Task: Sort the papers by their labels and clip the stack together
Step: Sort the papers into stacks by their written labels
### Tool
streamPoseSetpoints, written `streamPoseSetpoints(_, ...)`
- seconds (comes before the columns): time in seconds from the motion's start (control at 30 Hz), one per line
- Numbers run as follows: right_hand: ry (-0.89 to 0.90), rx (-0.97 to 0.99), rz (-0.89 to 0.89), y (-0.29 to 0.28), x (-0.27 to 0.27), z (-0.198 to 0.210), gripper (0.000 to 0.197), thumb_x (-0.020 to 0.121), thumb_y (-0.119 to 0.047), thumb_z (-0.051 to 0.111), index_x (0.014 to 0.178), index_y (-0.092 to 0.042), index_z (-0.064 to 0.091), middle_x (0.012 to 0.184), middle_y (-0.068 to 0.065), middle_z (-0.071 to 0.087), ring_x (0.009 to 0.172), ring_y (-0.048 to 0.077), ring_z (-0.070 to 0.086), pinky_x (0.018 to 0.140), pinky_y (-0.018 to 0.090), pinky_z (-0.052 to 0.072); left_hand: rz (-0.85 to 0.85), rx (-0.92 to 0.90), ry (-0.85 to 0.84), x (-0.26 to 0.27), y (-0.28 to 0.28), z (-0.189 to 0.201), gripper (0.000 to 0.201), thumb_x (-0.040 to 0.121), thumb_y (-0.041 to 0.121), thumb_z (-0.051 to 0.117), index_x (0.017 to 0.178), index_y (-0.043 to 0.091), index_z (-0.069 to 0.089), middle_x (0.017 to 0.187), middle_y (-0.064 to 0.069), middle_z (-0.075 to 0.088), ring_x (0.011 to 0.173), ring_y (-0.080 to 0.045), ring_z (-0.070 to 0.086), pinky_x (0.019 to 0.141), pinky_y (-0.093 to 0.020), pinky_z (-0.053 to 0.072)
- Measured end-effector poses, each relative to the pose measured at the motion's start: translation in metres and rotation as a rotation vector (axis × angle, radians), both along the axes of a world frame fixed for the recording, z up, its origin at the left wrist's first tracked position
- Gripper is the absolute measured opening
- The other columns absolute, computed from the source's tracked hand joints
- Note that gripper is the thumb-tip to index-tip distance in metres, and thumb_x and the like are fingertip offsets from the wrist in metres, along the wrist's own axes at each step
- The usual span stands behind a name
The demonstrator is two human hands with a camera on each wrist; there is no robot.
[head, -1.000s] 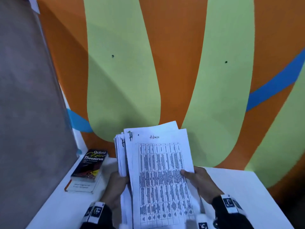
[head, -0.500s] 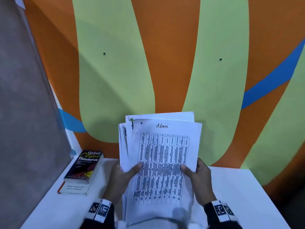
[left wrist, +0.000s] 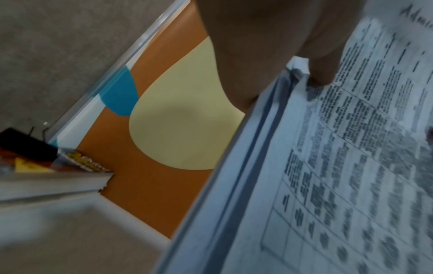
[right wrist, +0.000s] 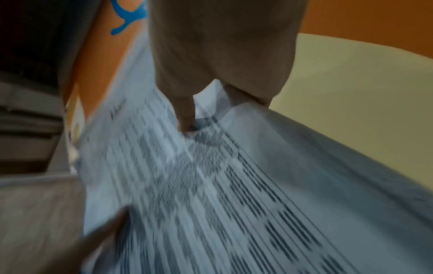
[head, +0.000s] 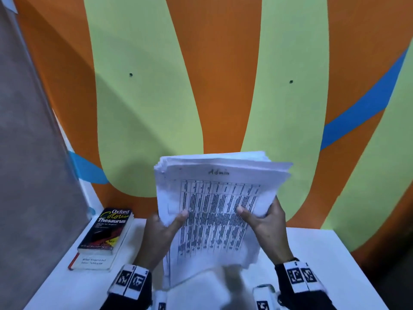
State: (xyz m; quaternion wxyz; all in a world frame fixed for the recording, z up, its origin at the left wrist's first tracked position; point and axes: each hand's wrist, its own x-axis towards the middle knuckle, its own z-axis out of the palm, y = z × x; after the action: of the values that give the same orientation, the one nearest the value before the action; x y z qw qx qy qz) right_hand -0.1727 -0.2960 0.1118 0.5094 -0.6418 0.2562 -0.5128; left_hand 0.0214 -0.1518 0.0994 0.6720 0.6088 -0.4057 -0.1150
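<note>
A stack of white papers (head: 214, 209) stands nearly upright above the white table (head: 324, 253); its front sheet carries a printed table and the handwritten label "Admin". My left hand (head: 163, 229) grips the stack's left edge, thumb on the front sheet. My right hand (head: 266, 220) grips the right edge the same way. The left wrist view shows the stack's layered edge (left wrist: 269, 129) with my left thumb (left wrist: 323, 70) pressed on the print. In the blurred right wrist view, my right thumb (right wrist: 185, 115) lies on the paper (right wrist: 211, 185). No clip is in view.
An Oxford Colour Thesaurus (head: 107, 229) lies on another book (head: 93, 262) at the table's left, against a grey panel (head: 33, 153). An orange, green and blue wall (head: 223, 86) rises right behind the table. The table's right part lies bare.
My left thumb came onto the front sheet. Both hands squared the fanned sheets into one stack and tipped its top away; the "H" labels at the left are now hidden.
</note>
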Motion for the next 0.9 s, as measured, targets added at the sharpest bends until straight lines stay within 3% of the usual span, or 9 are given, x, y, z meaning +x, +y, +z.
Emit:
streamPoseSetpoints(0.1, 0.062, 0.008, 0.043, -0.005, -0.001, 0.005, 0.037, 0.073, -0.001, 0.078, 0.106, -0.012, 0.064, 0.098, -0.001, 0.073, 0.089, 0.003, 0.070, 0.074, 0.019, 0.053, -0.042, 0.035, 0.013, 0.002, -0.003, -0.002, 0.012, 0.079, 0.029, 0.075, 0.084, 0.020, 0.067, 0.083, 0.021, 0.073, 0.081, 0.004, 0.067, 0.067, -0.006, 0.047)
streamPoseSetpoints(0.17, 0.060, -0.002, 0.012, -0.003, 0.002, 0.002, 0.029, 0.073, 0.002, 0.077, 0.096, -0.014, 0.067, 0.086, -0.008, 0.074, 0.078, 0.000, 0.069, 0.067, 0.012, 0.051, -0.042, 0.045, -0.014, 0.001, -0.006, -0.008, 0.014, 0.080, 0.022, 0.073, 0.093, 0.024, 0.066, 0.091, 0.027, 0.071, 0.087, 0.007, 0.066, 0.070, -0.003, 0.045)
streamPoseSetpoints(0.27, 0.008, -0.022, -0.056, 0.003, 0.007, 0.001, 0.029, 0.075, 0.002, 0.075, 0.089, -0.020, 0.063, 0.076, -0.018, 0.072, 0.069, -0.004, 0.065, 0.063, 0.009, 0.048, 0.023, 0.085, 0.002, -0.002, -0.012, -0.011, 0.012, 0.082, 0.027, 0.070, 0.093, 0.020, 0.069, 0.085, 0.012, 0.075, 0.081, 0.000, 0.068, 0.067, -0.010, 0.051)
streamPoseSetpoints(0.4, -0.014, -0.113, -0.165, 0.007, 0.010, 0.013, 0.066, 0.068, -0.003, 0.083, 0.118, -0.028, 0.046, 0.105, -0.027, 0.060, 0.094, -0.024, 0.054, 0.076, -0.002, 0.040, -0.012, 0.058, 0.044, -0.010, -0.017, -0.005, 0.023, 0.080, 0.010, 0.072, 0.095, 0.026, 0.063, 0.083, 0.028, 0.071, 0.080, 0.010, 0.066, 0.068, -0.006, 0.049)
streamPoseSetpoints(0.47, -0.026, -0.232, -0.224, 0.003, 0.008, 0.020, 0.094, 0.067, 0.000, 0.082, 0.141, -0.022, 0.028, 0.123, -0.016, 0.048, 0.117, -0.019, 0.042, 0.081, -0.007, 0.034, -0.021, 0.030, 0.070, -0.010, -0.018, -0.001, 0.035, 0.076, 0.007, 0.075, 0.100, 0.028, 0.060, 0.091, 0.029, 0.071, 0.088, 0.008, 0.066, 0.075, -0.009, 0.050)
streamPoseSetpoints(0.53, 0.039, -0.483, -0.270, -0.003, 0.004, 0.027, 0.106, 0.071, -0.001, 0.079, 0.149, -0.027, 0.012, 0.133, 0.007, 0.043, 0.128, 0.002, 0.038, 0.089, -0.005, 0.032, -0.005, 0.022, 0.094, -0.009, -0.019, -0.001, 0.041, 0.071, 0.013, 0.080, 0.105, 0.025, 0.060, 0.096, 0.015, 0.074, 0.090, -0.002, 0.069, 0.083, -0.026, 0.055)
streamPoseSetpoints(0.63, 0.217, -0.777, -0.259, -0.009, 0.004, 0.036, 0.086, 0.080, -0.006, 0.072, 0.147, -0.032, 0.025, 0.136, 0.017, 0.037, 0.122, -0.009, 0.035, 0.090, -0.004, 0.031, 0.002, -0.021, 0.141, -0.007, -0.020, -0.001, 0.064, 0.063, 0.027, 0.086, 0.118, 0.017, 0.056, 0.105, 0.003, 0.073, 0.098, -0.013, 0.069, 0.090, -0.042, 0.054)
streamPoseSetpoints(0.77, 0.268, -0.693, -0.253, -0.014, 0.003, 0.039, 0.044, 0.081, -0.005, 0.074, 0.121, -0.015, 0.062, 0.133, 0.010, 0.045, 0.117, -0.007, 0.041, 0.094, 0.001, 0.030, -0.030, -0.095, 0.194, -0.009, -0.023, 0.001, 0.072, 0.065, 0.024, 0.083, 0.128, 0.017, 0.050, 0.123, 0.002, 0.065, 0.116, -0.015, 0.060, 0.091, -0.025, 0.053)
streamPoseSetpoints(0.9, 0.159, -0.417, -0.203, -0.010, -0.001, 0.033, 0.079, 0.079, -0.003, 0.073, 0.145, -0.014, 0.031, 0.130, -0.005, 0.046, 0.120, -0.003, 0.042, 0.089, -0.004, 0.032, 0.004, -0.084, 0.135, -0.007, -0.024, 0.000, 0.056, 0.061, 0.054, 0.081, 0.103, 0.022, 0.064, 0.092, 0.012, 0.074, 0.085, -0.003, 0.069, 0.075, -0.017, 0.055)
